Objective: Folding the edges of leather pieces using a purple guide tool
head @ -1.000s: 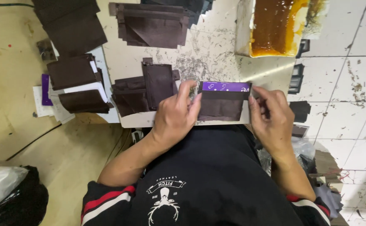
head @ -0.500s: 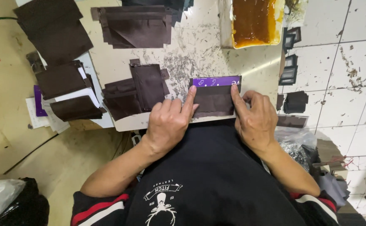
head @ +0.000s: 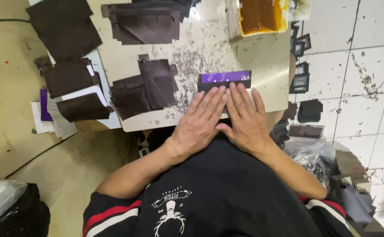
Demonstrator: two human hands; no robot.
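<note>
Both my hands lie flat, palms down, side by side on a dark brown leather piece (head: 211,86) at the near edge of the worktable (head: 209,48). My left hand (head: 200,120) covers its left half, my right hand (head: 243,118) its right half; fingers are stretched out and pressed onto it. A purple card strip (head: 225,77) shows just beyond my fingertips, along the piece's far edge. Most of the leather piece is hidden under my hands.
More dark brown leather pieces (head: 146,87) lie left of my hands, others (head: 141,22) at the table's far side and stacked (head: 71,83) on the left. A tray of amber glue (head: 260,15) stands at the back right. Small dark parts (head: 303,81) lie on the tiled floor.
My hands went from pinching the leather piece's ends to fingertips on its edges, and now lie flat and together over it. The view shifted slightly.
</note>
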